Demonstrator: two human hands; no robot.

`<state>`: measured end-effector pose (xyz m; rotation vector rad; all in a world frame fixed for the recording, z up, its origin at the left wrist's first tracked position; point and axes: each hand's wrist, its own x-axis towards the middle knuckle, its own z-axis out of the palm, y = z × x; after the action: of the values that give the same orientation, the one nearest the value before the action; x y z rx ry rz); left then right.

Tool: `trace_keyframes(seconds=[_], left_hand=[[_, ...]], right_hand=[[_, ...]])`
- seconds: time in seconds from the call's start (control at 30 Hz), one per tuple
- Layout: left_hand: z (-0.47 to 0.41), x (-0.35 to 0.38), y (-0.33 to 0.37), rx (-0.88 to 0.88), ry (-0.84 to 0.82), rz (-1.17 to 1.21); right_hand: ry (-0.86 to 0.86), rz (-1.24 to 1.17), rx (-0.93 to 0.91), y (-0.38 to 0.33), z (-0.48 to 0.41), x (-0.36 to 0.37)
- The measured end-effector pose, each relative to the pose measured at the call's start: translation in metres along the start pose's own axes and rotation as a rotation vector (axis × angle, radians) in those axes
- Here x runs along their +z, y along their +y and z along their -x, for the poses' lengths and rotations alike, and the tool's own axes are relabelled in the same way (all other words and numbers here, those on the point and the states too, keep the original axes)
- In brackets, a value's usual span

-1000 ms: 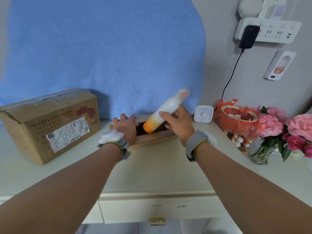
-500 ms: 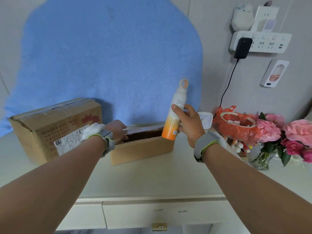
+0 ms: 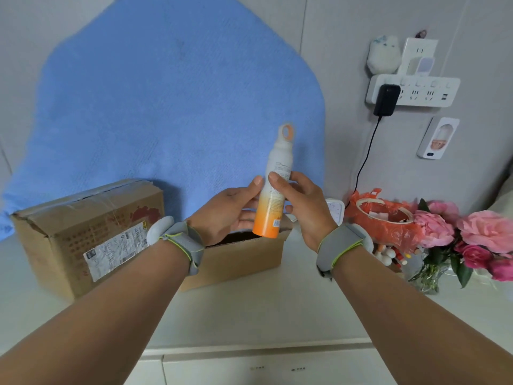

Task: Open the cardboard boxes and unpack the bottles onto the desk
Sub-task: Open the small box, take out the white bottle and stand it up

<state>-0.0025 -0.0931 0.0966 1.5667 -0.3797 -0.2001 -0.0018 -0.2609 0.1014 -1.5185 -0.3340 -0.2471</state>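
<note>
Far left on the tabletop (image 3: pixel 277 309) sits the sealed box (image 3: pixel 91 229). Tape runs unbroken across its top and its shipping label faces me. I judge it is parked there out of the way until its turn comes.

Next is my left hand (image 3: pixel 230 215), raised over the open box (image 3: pixel 244 257). That box lies low, just beside the sealed one, with its dark mouth facing up.

Between my two hands is the bottle (image 3: pixel 273 195), white at the neck and fading to orange at the base, with a ring-shaped cap on top. It is nearly upright, in the air just above the open box's mouth and touching neither the box nor the tabletop. My left thumb lies up along its left side and the fingers curl behind, more a cupping hold than a squeeze.

My right hand (image 3: pixel 305 209) does the firmer work: its thumb presses on the printed front and its fingers wrap round the back. Both hands hold at mid-height, which keeps the tall, narrow bottle from tipping and turns the print toward me.

Further right, a small white timer (image 3: pixel 334 211), an orange plastic bag (image 3: pixel 385 218) and a vase of pink flowers (image 3: pixel 472 237) crowd that end. So I judge the stretch of tabletop nearer me, in front of the open box, the better place to stand the bottle.
</note>
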Motion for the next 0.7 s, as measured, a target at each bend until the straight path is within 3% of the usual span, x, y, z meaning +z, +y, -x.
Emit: trace_keyframes(seconds=[0.13, 0.27, 0.43, 0.57, 0.7], left_hand=[[0.002, 0.012, 0.016, -0.001, -0.211, 0.219], [0.007, 0.019, 0.03, 0.01, -0.414, 0.347], [0.014, 0.023, 0.03, 0.035, -0.542, 0.478], [0.017, 0.022, 0.027, 0.056, -0.655, 0.452], [0.019, 0.02, 0.021, 0.054, -0.639, 0.386]], right_hand=[[-0.02, -0.039, -0.032, -0.026, 0.001, -0.002], [-0.252, -0.236, 0.045, -0.041, 0.005, -0.006], [-0.446, -0.405, 0.144, -0.045, 0.011, -0.007], [-0.563, -0.441, 0.166, -0.042, 0.017, -0.008], [-0.5, -0.403, 0.105, -0.04, 0.019, -0.005]])
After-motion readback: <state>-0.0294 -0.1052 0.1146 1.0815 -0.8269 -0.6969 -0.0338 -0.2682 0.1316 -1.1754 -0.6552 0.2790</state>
